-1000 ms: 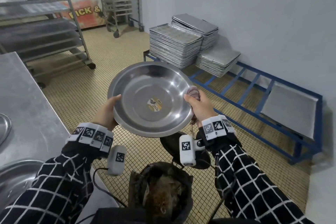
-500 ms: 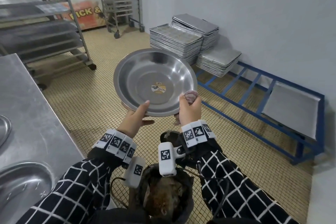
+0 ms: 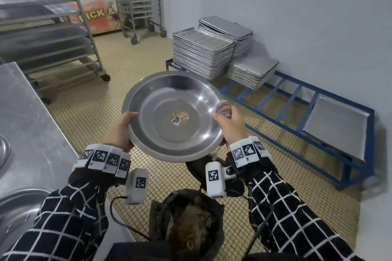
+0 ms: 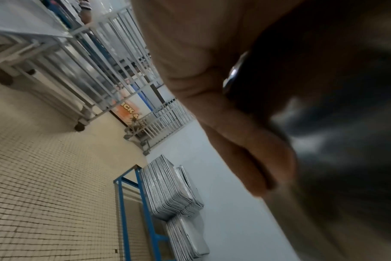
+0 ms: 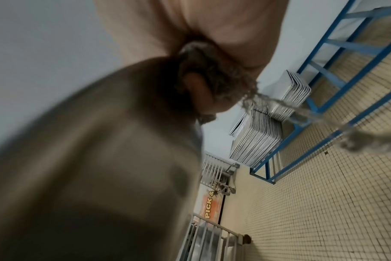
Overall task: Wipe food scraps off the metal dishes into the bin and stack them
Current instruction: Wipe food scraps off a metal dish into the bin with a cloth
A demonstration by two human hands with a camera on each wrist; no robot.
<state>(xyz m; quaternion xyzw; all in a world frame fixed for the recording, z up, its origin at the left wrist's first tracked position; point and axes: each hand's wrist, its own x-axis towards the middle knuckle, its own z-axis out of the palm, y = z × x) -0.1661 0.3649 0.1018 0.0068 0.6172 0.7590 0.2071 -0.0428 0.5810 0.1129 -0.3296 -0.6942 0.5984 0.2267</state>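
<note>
A round metal dish with a sticker at its centre is held in the air above the black bin, which is full of brown scraps. My left hand grips the dish's left rim, thumb on top and fingers underneath. My right hand holds the right rim and clutches a crumpled pinkish cloth against it. The right wrist view shows the cloth bunched in the palm beside the dish's underside. The dish's inside looks clean.
A steel counter on the left carries more metal dishes. Stacks of baking trays sit on a low blue frame by the wall. Wheeled tray racks stand behind on the tiled floor.
The dish has been turned and lowered: half a second ago it was tilted away with my left hand under its near rim, now it lies flatter with my left hand on its left rim.
</note>
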